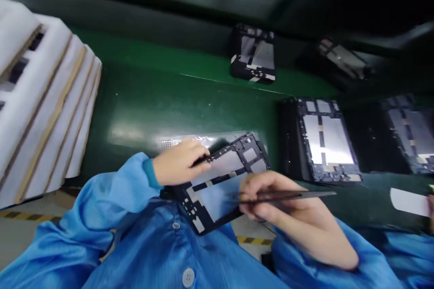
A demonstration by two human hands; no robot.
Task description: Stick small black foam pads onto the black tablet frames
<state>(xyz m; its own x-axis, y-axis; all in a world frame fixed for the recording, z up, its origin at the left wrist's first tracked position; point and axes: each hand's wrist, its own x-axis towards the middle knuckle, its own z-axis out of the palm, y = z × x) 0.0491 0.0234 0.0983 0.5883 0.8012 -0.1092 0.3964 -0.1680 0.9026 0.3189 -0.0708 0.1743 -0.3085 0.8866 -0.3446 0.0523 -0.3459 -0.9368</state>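
My left hand [183, 162] grips the upper left edge of a black device frame [222, 165], thumb over its face and the other fingers partly hidden. The frame, like the inside of a phone or tablet, is tilted near the table's front edge. It has silver panels, a dark strip down the middle and small parts at both ends. My right hand [271, 198] is closed around a pair of tweezers [298, 195] over the frame's right part. The tweezers' tips are blurred near the silver panel, so contact cannot be made out.
Stacks of similar frames stand on the green table [152, 99]: one at the back [257, 54], one on the right [327, 140] and another farther right [410, 131]. White foam trays [50, 108] are piled at left. Another person's blue sleeve [410, 248] shows at right, near a white card [408, 202].
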